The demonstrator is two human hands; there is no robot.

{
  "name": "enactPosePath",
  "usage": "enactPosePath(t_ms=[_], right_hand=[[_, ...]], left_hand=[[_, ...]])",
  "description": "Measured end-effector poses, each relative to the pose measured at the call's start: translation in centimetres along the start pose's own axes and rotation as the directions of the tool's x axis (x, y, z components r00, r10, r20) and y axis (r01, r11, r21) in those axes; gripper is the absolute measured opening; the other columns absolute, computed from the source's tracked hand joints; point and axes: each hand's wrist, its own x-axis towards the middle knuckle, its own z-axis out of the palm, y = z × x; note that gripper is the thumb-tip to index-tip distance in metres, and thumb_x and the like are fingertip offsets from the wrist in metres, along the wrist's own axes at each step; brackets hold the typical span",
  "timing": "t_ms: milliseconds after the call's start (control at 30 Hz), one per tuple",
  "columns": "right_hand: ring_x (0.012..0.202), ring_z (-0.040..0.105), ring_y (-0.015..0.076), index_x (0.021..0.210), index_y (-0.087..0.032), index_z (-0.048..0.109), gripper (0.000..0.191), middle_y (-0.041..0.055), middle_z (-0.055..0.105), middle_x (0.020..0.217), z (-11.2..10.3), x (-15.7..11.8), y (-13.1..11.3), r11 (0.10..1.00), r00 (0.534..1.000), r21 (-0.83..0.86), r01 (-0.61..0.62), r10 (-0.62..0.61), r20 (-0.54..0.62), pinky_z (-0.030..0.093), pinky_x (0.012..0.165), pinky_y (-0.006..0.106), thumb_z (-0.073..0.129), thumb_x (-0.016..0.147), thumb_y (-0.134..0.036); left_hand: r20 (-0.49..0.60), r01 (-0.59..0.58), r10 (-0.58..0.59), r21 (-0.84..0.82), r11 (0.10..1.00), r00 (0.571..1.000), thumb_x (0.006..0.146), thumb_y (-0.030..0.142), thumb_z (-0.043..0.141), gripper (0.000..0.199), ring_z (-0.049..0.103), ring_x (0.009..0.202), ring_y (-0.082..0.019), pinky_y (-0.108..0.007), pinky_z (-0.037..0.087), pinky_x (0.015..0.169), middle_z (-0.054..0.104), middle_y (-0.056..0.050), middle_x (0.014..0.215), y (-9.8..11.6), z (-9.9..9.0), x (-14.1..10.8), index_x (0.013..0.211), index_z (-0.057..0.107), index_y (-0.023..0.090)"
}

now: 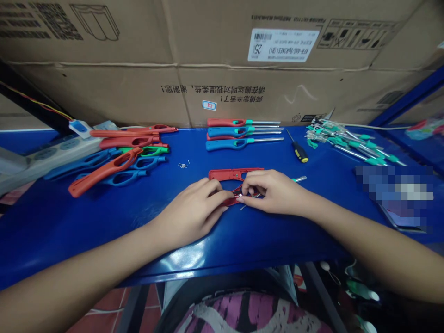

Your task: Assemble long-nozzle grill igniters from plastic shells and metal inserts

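Observation:
On the blue table, my left hand (201, 206) is closed round the left end of a red lighter shell half (230, 201). The fingers of my right hand (274, 192) are bent and pinched together over the same shell, at a small pale part too small to name. A thin metal piece juts out below my right fingertips. Just behind, another red shell half (225, 175) lies with its inner side up, partly covered by my right hand. A metal tube with a green piece (299, 179) sticks out beyond my right hand.
Red, blue and green handles (104, 171) are heaped at the left beside a power strip (48, 155). Lighters (227, 144) lie at the back, near small screws (182, 165). Rightward are a screwdriver (299, 151), tubes with green parts (350, 142) and a blurred flat object (398, 199). Cardboard (138, 92) stands behind.

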Motion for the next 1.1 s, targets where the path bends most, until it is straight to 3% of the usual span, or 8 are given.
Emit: enactPosePath(t_ms=[133,267,633,767,900,1000,1100], right_hand=[[0.067,0.055,0.0118,0.073,-0.019,0.064,0.008,-0.0012,0.063,0.072,0.4,0.1,-0.6,0.993,0.993,-0.024,-0.114,0.113,-0.038,0.034,0.059,0.023,0.071,0.076,-0.024],[0.062,0.056,0.0111,0.067,-0.019,0.062,0.008,-0.0027,0.064,0.067,0.1,0.1,-0.6,0.979,0.979,0.023,-0.203,0.203,-0.004,0.035,0.057,0.023,0.070,0.071,-0.020],[0.057,0.051,0.0085,0.070,-0.017,0.066,0.009,-0.0025,0.065,0.067,-0.5,0.0,-0.4,0.982,0.984,0.083,-0.172,0.168,0.060,0.036,0.055,0.023,0.072,0.077,-0.019],[0.058,0.049,0.0087,0.081,-0.017,0.072,0.011,-0.0016,0.065,0.070,-0.6,-0.1,0.3,0.984,0.992,0.141,-0.108,0.097,0.082,0.036,0.055,0.022,0.067,0.087,-0.026],[0.059,0.048,0.0084,0.099,-0.017,0.070,0.014,0.0002,0.064,0.083,-1.5,-0.6,0.5,0.986,0.999,0.159,0.040,-0.042,0.008,0.039,0.057,0.022,0.059,0.090,-0.017],[0.078,0.057,0.0115,0.100,-0.019,0.067,0.016,0.0033,0.064,0.100,-2.4,-1.2,0.4,0.983,0.980,0.094,0.159,-0.169,0.106,0.044,0.067,0.023,0.059,0.088,-0.011],[0.091,0.059,0.0157,0.103,-0.020,0.066,0.014,0.0041,0.063,0.107,-2.8,-1.5,0.3,0.982,0.965,-0.043,0.182,-0.170,0.201,0.045,0.077,0.027,0.061,0.090,-0.016]], left_hand=[[0.006,-0.011,0.011,-0.007,1.000,1.000,0.104,0.025,0.044,0.028,0.055,0.100,-0.024,-0.040,0.050,0.089,0.060,-0.010,0.106,0.1,0.1,0.1,0.125,0.062,0.020],[0.007,-0.035,0.036,-0.027,0.999,0.999,0.104,0.026,0.044,0.028,0.055,0.100,-0.024,-0.040,0.050,0.089,0.060,-0.010,0.105,0.3,0.3,0.3,0.125,0.062,0.019],[0.022,-0.040,0.042,-0.051,0.998,0.999,0.104,0.026,0.045,0.030,0.055,0.099,-0.023,-0.039,0.050,0.088,0.060,-0.010,0.107,0.4,0.3,0.3,0.127,0.062,0.021],[0.026,-0.042,0.043,-0.033,0.999,0.999,0.104,0.024,0.044,0.034,0.054,0.104,-0.024,-0.040,0.049,0.091,0.058,-0.011,0.117,0.4,0.1,0.2,0.133,0.060,0.024],[0.067,-0.048,0.046,0.029,0.998,0.997,0.102,0.021,0.044,0.039,0.054,0.103,-0.025,-0.040,0.048,0.088,0.058,-0.010,0.125,0.3,-0.4,0.2,0.138,0.057,0.029],[0.098,-0.066,0.058,0.086,0.994,0.994,0.099,0.018,0.046,0.044,0.054,0.104,-0.026,-0.039,0.046,0.084,0.058,-0.009,0.127,0.2,-0.8,0.2,0.139,0.056,0.030],[0.127,-0.080,0.063,0.136,0.987,0.990,0.095,0.016,0.050,0.049,0.054,0.106,-0.027,-0.039,0.045,0.081,0.059,-0.008,0.128,0.2,-1.1,0.1,0.141,0.054,0.030]])
